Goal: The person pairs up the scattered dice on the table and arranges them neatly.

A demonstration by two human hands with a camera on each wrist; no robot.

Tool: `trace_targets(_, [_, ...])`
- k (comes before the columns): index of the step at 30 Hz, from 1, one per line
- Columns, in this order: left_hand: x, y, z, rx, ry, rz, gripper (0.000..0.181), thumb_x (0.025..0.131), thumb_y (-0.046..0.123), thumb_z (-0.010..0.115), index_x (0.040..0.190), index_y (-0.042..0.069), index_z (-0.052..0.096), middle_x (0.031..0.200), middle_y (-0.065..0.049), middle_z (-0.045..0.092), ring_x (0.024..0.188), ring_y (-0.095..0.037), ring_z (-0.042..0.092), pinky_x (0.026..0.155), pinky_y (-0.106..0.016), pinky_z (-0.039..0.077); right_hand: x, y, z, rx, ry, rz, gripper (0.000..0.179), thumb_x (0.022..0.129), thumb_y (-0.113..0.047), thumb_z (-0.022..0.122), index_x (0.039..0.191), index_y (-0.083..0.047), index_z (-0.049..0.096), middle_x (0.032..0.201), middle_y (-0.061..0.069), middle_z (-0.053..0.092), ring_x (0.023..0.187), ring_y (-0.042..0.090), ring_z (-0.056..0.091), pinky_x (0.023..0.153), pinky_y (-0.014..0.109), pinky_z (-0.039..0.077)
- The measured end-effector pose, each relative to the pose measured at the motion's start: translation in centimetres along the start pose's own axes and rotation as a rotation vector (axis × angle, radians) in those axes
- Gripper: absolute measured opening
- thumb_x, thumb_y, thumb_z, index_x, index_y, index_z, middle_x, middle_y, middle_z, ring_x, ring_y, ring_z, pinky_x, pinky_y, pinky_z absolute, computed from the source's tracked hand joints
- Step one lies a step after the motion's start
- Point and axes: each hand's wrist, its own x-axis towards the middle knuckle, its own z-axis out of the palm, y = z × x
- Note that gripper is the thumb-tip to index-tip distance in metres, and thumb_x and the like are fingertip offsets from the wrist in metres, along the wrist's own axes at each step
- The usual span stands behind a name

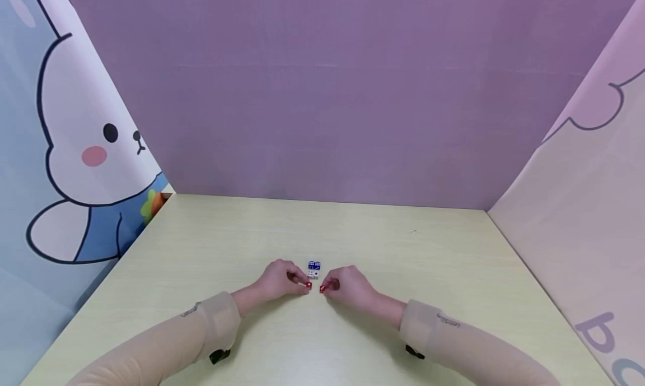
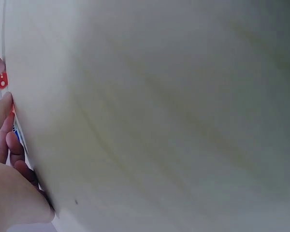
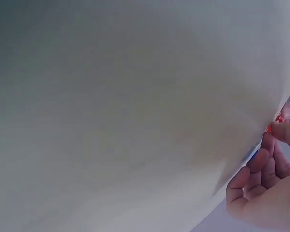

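Observation:
Close to the middle of the table, my left hand [image 1: 280, 278] pinches a red die [image 1: 309, 285] between thumb and fingertips. Opposite it, my right hand [image 1: 350, 287] pinches another red die [image 1: 322, 289], a small gap apart from the first. Just beyond the fingertips, blue dice [image 1: 314, 265] sit behind white dice [image 1: 313, 274] in a small block. In the left wrist view, the red die [image 2: 2, 80] in the right fingers shows white pips. The right wrist view catches red [image 3: 269, 127] at the right fingertips; most of the dice are hidden there.
The pale wooden table [image 1: 242, 223] spreads around both hands. A purple panel [image 1: 327, 94] rises at its back edge. A cartoon-printed sheet [image 1: 75, 178] hangs on the left and a pale printed sheet [image 1: 579, 223] on the right.

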Motion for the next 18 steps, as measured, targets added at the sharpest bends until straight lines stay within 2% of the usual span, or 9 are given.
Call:
trace_targets(8, [0.0,-0.1,0.0,0.014,0.009,0.019,0.016,0.07,0.018,0.084,0.082,0.018,0.074,0.078,0.005,0.063,0.073,-0.012,0.052,0.066,-0.025,0.042,1.0,-0.9,0.8,-0.066,0.022,-0.01,0.006,0.079,-0.005,0.072,0.084,-0.008,0.072,0.074,-0.003,0.068,0.063,0.0,0.056,0.061,0.015,0.047])
trace_targets(18, [-0.1,0.1,0.0,0.02,0.014,0.016,0.016,0.07,0.019,0.084,0.082,0.018,0.074,0.076,0.005,0.061,0.073,-0.012,0.051,0.066,-0.026,0.041,1.4,-0.8,1.1,-0.074,0.026,-0.024,0.005,0.079,-0.006,0.072,0.083,-0.009,0.072,0.07,-0.005,0.066,0.059,-0.002,0.052,0.057,0.014,0.045])
